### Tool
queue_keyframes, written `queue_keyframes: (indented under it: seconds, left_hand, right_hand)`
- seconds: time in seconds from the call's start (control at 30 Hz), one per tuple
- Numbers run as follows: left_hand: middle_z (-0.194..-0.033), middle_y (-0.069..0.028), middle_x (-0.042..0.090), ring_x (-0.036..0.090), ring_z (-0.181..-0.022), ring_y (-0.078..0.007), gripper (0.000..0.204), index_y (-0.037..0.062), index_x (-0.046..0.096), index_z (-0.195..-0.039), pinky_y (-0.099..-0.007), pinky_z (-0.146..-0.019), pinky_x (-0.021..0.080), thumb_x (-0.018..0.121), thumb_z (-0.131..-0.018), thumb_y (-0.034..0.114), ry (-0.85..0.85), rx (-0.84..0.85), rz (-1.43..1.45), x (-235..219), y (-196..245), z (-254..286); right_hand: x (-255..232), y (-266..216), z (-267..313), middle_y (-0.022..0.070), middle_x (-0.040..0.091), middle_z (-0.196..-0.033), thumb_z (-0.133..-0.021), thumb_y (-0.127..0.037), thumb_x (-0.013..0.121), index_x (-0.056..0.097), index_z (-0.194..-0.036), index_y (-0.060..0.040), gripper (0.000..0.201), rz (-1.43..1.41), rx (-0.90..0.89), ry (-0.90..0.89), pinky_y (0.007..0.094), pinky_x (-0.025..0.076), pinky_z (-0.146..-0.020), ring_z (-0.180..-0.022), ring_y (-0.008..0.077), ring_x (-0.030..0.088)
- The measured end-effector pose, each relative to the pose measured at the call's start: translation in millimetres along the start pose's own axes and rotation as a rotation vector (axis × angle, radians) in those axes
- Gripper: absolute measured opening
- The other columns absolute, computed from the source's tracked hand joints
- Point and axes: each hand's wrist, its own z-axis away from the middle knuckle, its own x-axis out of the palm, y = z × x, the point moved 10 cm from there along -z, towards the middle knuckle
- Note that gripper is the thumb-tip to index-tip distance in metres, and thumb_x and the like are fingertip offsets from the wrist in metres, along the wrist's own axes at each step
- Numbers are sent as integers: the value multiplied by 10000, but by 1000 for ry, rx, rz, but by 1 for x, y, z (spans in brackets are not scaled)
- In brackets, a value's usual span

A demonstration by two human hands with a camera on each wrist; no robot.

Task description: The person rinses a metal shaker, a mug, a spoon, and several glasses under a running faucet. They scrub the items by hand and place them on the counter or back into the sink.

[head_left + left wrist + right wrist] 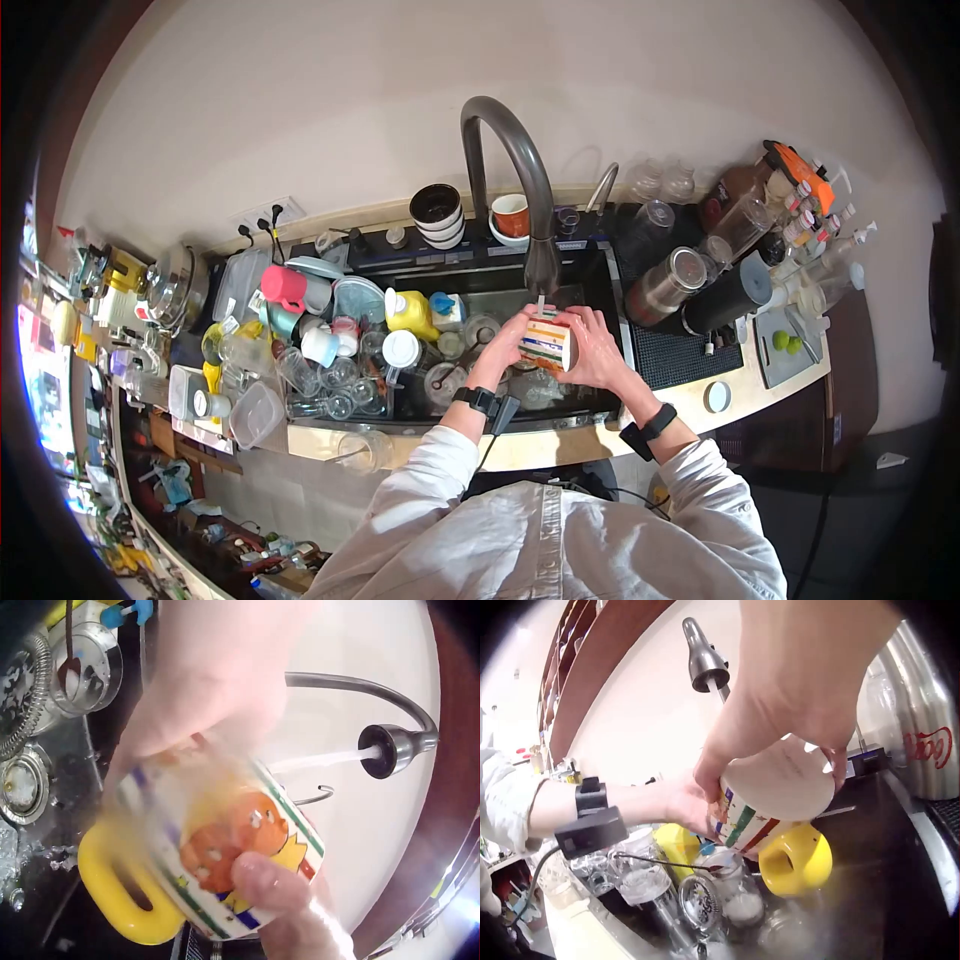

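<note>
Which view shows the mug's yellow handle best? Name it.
Right wrist: the yellow handle is sharp and unobstructed below the mug. Left wrist shows it blurred; head view hides it behind the hands.

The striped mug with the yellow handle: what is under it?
Under the mug, held by both hands, glass jars stand in the sink. The sink floor directly below is covered.

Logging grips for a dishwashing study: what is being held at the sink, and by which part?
A striped mug, held by its body between the left hand and right hand; its yellow handle is free.
</note>
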Motion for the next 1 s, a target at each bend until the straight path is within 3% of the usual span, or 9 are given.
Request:
queue_keyframes:
  seconds: [0.27, 0.3, 0.37, 0.43, 0.53, 0.57, 0.83, 0.97, 1.0]
  left_hand:
    - [-1142, -96, 646, 644, -994, -250, 398, 118, 583, -1183, -416, -828, 539, 294, -1000, 322, 62, -18, 181, 5, -5, 2]
    - [-1042, -92, 678, 668, -902, -238, 318, 145, 635, -1108, -399, -760, 552, 443, -955, 348, 85, 10, 243, 2, -7, 0]
    - [-1035, -86, 681, 671, -891, -239, 304, 151, 641, -1096, -399, -738, 556, 471, -944, 351, 94, 29, 258, -2, -11, -5]
    - [-1022, -91, 678, 674, -862, -229, 310, 103, 638, -1076, -392, -698, 558, 497, -944, 345, 118, 62, 287, 0, -12, -3]
    - [-1006, -108, 675, 670, -839, -213, 333, 37, 631, -1056, -377, -687, 550, 505, -953, 328, 337, 154, 144, -18, -16, 1]
    - [-959, -113, 668, 662, -810, -197, 356, -13, 617, -1035, -362, -675, 539, 500, -964, 316, 577, 131, 111, -34, -24, 4]
    - [-994, -81, 653, 623, -839, -157, 365, 16, 603, -1061, -297, -687, 493, 493, -980, 355, 569, 256, 293, -34, -49, 2]
    - [-953, -93, 671, 614, -836, -154, 375, -22, 626, -1063, -309, -706, 472, 485, -981, 315, 527, 124, -162, -35, -42, 9]
    - [-945, -96, 675, 616, -830, -159, 368, -26, 631, -1058, -313, -709, 471, 487, -978, 303, 539, 189, -355, -39, -33, 11]
  right_hand:
    - [-6, 20, 10, 196, 403, -1273, -532, -287, 854, 332, -1404, -142, 1027, -247, 8, 185, 453, 431, -992, -1175, 380, 436]
    - [1, 27, 11, 205, 400, -1271, -540, -292, 855, 301, -1427, -134, 1057, -324, 46, 195, 453, 426, -997, -1180, 381, 438]
    - [11, 42, 13, 202, 390, -1267, -578, -350, 867, 227, -1466, -57, 1133, -378, 131, 133, 415, 386, -1037, -1202, 339, 447]
    - [6, 38, 14, 205, 420, -1238, -576, -353, 859, 274, -1442, -98, 1077, -305, 163, 107, 421, 417, -1009, -1173, 356, 475]
    - [7, 36, 14, 189, 454, -1184, -545, -351, 858, 328, -1402, -140, 1030, -173, 216, 102, 449, 462, -946, -1100, 373, 521]
    - [8, 36, 15, 196, 451, -1178, -545, -356, 852, 327, -1403, -156, 1025, -146, 241, 95, 456, 475, -932, -1095, 385, 529]
    - [11, 70, 19, 223, 512, -1147, -524, -433, 854, 320, -1409, -173, 1065, -275, 551, 180, 454, 477, -910, -1076, 386, 558]
    - [1, 66, 28, 225, 483, -1174, -537, -395, 858, 343, -1397, -167, 1028, -245, 519, 178, 450, 479, -910, -1076, 383, 548]
    - [-7, 57, 27, 221, 477, -1178, -541, -377, 856, 343, -1396, -169, 1019, -181, 446, 155, 451, 482, -906, -1075, 388, 545]
